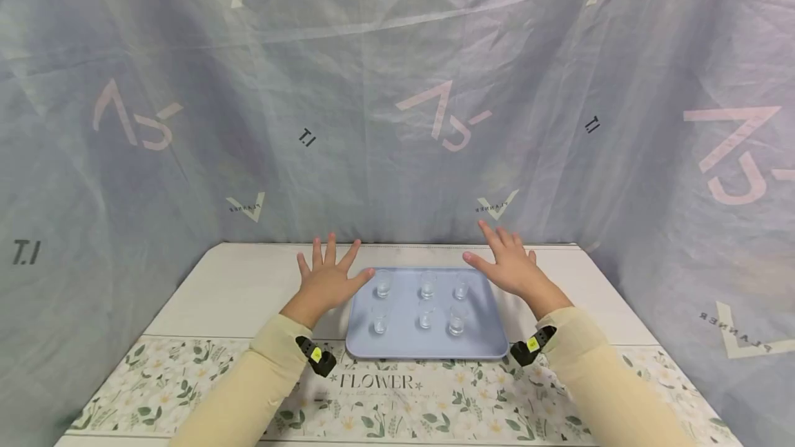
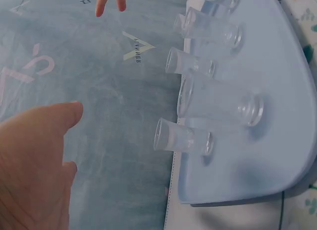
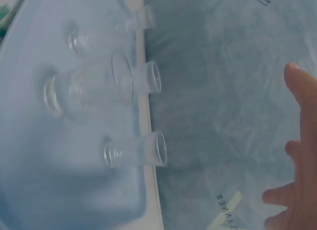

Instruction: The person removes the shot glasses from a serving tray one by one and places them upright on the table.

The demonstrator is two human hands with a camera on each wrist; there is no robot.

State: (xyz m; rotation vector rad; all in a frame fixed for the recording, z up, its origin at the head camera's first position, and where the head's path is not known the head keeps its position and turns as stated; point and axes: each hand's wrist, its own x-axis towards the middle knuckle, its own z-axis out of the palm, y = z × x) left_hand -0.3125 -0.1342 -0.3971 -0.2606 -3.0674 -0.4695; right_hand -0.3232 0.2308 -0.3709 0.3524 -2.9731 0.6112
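Several small clear glasses stand upright in two rows on a light blue tray (image 1: 404,347). Among them, a front-left glass (image 1: 380,321) and a front-right glass (image 1: 456,321) show in the head view. My left hand (image 1: 324,285) hovers by the tray's left side, its fingers spread and holding nothing. Over the tray's right side is my right hand (image 1: 512,267), also with fingers spread and nothing in it. In the left wrist view a glass (image 2: 183,137) stands nearest the tray's end, apart from the left thumb. The right wrist view has a glass (image 3: 136,150) apart from the right hand.
The tray sits on a white table (image 1: 248,288) with a floral runner (image 1: 397,399) along its front, marked FLOWER. Grey printed curtains (image 1: 366,102) enclose the back and both sides. A black band with a yellow mark (image 1: 317,355) is on each wrist.
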